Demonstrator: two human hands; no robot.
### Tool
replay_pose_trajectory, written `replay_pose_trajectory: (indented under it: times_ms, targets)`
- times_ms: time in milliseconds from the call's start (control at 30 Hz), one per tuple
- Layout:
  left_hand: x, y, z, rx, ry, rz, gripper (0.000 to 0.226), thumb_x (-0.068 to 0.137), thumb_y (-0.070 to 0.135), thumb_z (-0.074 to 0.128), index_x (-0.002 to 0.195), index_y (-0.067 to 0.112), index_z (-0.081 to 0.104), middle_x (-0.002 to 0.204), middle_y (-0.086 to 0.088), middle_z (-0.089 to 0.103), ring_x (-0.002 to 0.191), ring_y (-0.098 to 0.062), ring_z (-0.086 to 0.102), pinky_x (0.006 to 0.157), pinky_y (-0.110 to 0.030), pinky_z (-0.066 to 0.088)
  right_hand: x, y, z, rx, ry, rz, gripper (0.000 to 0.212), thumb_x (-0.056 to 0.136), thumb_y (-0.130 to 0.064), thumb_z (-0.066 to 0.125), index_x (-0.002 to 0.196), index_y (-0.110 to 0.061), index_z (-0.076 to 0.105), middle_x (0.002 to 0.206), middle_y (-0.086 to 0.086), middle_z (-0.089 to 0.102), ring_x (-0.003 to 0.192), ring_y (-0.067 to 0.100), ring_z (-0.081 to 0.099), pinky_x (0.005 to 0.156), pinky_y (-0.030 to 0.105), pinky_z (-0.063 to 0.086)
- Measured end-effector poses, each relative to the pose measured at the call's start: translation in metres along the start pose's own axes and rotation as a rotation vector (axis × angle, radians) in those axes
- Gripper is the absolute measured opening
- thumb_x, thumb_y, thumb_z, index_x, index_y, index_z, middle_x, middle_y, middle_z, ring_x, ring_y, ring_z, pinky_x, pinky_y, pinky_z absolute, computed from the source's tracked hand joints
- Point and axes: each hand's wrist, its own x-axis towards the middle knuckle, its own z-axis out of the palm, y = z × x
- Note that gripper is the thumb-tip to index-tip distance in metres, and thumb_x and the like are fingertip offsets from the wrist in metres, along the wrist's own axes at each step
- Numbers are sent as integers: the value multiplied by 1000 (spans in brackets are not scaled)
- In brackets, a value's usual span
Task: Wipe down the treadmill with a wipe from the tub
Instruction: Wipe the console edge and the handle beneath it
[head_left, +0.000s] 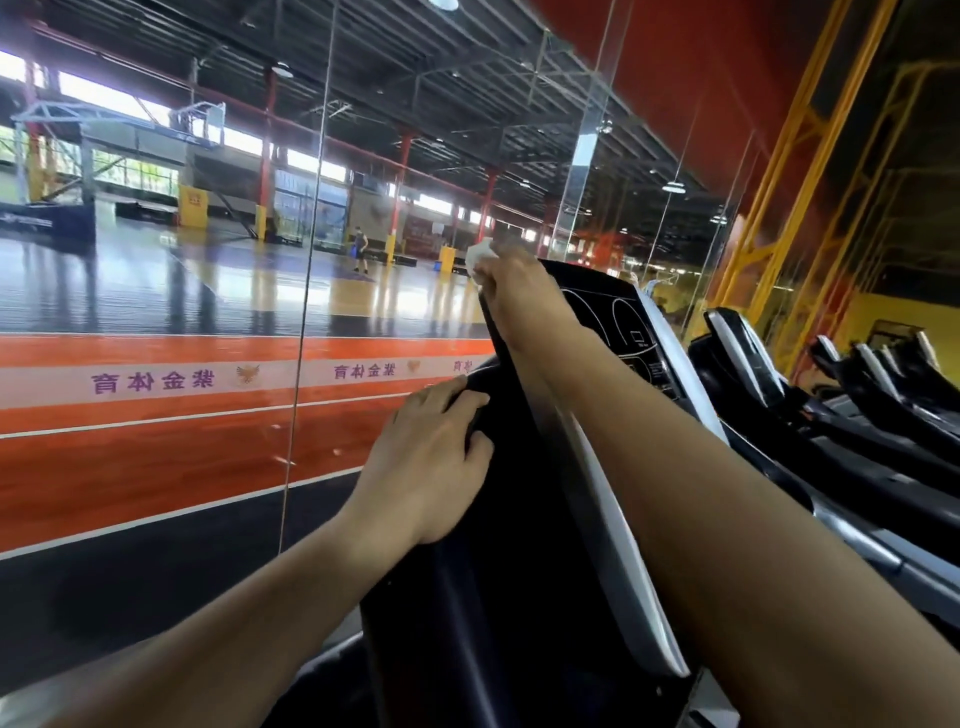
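The treadmill's black console (524, 519) with its silver trim rises in front of me, its display panel at the upper right. At the console's top left corner my right hand (519, 291) holds a white wipe (479, 259) against the edge. My left hand (431, 462) rests on the console's left side lower down, with the fingers curled over the edge. The tub of wipes is not in view.
A glass wall (306, 260) stands close on the left, with a basketball court and a distant person (360, 248) beyond it. A row of other treadmills (831, 395) runs along on the right beside yellow steel frames.
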Motion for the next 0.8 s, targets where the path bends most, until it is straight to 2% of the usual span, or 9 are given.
replay_pose_trajectory:
  times_ms: [100,167,200,267,367,433,533,700,800]
  targets:
    - [-2,1,-2,6,11,0,48,102,33,43,149,27,45,163,5,31,144,-20,30,121,-35,25,-6,2,3,-27,-13,-74,20,98,5,51,91,1,69,123,24,61,112,36,58,81,29,43]
    - [-4,2,-2,19,43,8,45,101,31,45,145,23,51,158,1,39,139,-23,37,117,-36,30,-29,6,3,21,15,-177,21,92,10,56,84,-3,70,125,25,62,121,38,56,98,43,50]
    - [-4,2,-3,27,50,9,44,101,31,45,142,21,54,155,-1,43,136,-25,41,115,-38,32,-47,7,2,13,16,-206,20,92,7,56,86,-3,73,132,26,61,130,39,52,107,47,45]
    - [-4,2,-4,54,55,14,45,97,35,42,135,19,58,147,-5,51,128,-30,47,111,-43,37,-84,13,0,-16,-7,-240,25,94,-6,50,93,-2,75,139,28,56,137,42,46,113,49,37]
    - [-1,3,-4,130,60,55,51,89,39,33,124,15,63,133,-8,57,117,-34,51,103,-46,42,-138,20,-6,3,-109,-231,31,97,-12,46,109,-5,75,151,23,46,146,36,36,125,43,17]
    - [0,5,-4,185,67,104,52,88,38,33,118,14,67,127,-10,60,112,-37,53,96,-47,45,-173,23,-13,39,-139,-204,37,100,-14,41,120,-8,72,156,18,41,149,33,30,127,35,7]
    - [2,12,-5,261,51,230,53,87,36,30,115,12,69,122,-12,63,107,-39,55,91,-49,47,-223,25,-22,89,-190,-169,38,104,-12,39,124,-7,70,160,15,35,153,29,24,127,38,9]
    - [-8,37,0,254,-31,356,53,88,39,33,120,13,67,131,-11,59,118,-39,51,101,-50,42,-292,33,-36,192,-261,-150,33,104,-2,46,129,-5,66,163,13,30,155,25,16,127,42,11]
    - [-26,59,16,276,-85,458,62,86,43,25,120,13,67,134,-12,58,121,-38,50,98,-51,45,-318,38,-40,211,-284,-155,28,103,-2,52,125,-4,68,162,12,32,155,21,17,126,33,11]
